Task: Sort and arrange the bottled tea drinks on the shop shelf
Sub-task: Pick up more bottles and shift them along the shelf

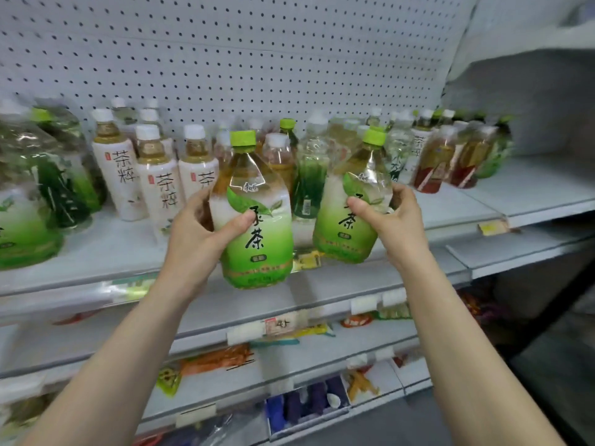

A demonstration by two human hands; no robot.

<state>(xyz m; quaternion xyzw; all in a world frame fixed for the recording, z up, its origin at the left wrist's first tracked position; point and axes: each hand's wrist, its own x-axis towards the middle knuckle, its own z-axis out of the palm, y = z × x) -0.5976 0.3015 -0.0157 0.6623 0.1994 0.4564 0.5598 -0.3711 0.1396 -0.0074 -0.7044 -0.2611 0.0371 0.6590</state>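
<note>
Head view: blurred bottles (450, 156) behind hands (199, 230).

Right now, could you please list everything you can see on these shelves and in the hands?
Green tea bottles: two, green caps, one per hand, in front of the top shelf.
White-label tea bottles: several, white caps, shelf left of centre.
Large green bottles: at least two, far left, blurred.
Red-label bottles: a few, shelf right.
Pegboard: one, white, behind.
Top shelf: grey, price tags on its edge.
Snack packets: mixed colours, lower shelves.
Left hand: grips the left bottle.
Right hand: grips the right bottle.
</note>
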